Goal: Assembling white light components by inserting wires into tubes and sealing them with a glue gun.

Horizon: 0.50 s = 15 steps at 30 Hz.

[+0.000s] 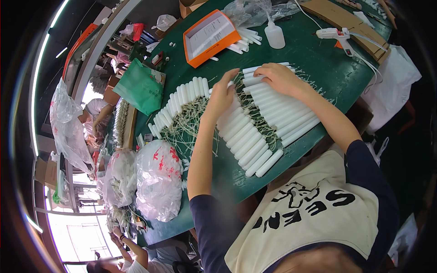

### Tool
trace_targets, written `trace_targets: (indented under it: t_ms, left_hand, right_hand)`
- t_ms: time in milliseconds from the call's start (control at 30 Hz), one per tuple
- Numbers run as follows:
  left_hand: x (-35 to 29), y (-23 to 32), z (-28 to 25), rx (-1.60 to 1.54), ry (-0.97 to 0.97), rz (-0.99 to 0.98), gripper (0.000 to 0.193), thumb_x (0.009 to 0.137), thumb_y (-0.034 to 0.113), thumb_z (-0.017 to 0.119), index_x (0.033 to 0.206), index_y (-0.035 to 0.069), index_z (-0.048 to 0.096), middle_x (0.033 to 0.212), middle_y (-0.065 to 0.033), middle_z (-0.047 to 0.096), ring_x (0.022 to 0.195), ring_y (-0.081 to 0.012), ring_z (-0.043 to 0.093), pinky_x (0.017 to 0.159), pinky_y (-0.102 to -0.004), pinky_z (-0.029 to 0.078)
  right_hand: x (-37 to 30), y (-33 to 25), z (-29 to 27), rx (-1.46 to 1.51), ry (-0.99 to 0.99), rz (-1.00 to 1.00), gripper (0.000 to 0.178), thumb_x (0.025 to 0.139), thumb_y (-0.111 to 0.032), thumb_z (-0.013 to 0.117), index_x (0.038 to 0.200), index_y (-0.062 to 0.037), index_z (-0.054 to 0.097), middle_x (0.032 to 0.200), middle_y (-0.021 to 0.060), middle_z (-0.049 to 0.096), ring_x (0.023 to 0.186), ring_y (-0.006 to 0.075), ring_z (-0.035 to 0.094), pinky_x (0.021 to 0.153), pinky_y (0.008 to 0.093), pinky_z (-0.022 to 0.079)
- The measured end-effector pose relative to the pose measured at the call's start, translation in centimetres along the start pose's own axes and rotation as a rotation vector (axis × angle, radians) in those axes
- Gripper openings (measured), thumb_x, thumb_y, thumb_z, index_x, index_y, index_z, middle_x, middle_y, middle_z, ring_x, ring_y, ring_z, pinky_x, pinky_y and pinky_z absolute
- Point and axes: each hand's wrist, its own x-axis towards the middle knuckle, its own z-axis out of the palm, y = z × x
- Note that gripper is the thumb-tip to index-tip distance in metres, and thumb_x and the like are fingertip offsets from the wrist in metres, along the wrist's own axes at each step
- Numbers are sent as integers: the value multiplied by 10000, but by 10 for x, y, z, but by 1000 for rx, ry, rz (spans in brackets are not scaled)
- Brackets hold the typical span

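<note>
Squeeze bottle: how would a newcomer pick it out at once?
On the green table, beyond the left hand, find the open orange box. To its right, past the piled white sticks, stands the bottle: white, wide-bodied, with a narrow pointed spout.

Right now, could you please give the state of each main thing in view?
White tubes: laid in rows
Left hand: at the tubes, grip unclear
Right hand: fingers bent over tubes
Orange box: open
Squeeze bottle: upright
Glue gun: lying on its side
Red-printed bag: bulging
</note>
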Motion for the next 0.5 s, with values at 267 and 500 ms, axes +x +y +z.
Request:
trace_targets:
  t_ms: [267, 500]
  left_hand:
    - [-12, -19, -56, 254, 92, -156, 210, 908, 63, 498, 1077, 16, 614, 1009, -104, 668, 942, -210, 635, 796, -319, 501]
    - [-46, -41, -123, 659, 478, -335, 189, 835, 207, 576, 935, 96, 691, 871, -131, 681, 816, -328, 647, 717, -381, 506]
  right_hand:
    - [-3, 4, 4, 15, -54, 19, 201, 837, -61, 565, 1029, -39, 621, 1020, 130, 626, 992, 310, 568, 875, 396, 447]
    - [-4, -7, -8, 28, -103, 25, 238, 860, -87, 548, 1089, -37, 592, 1074, 158, 599, 1055, 317, 532, 928, 389, 415]
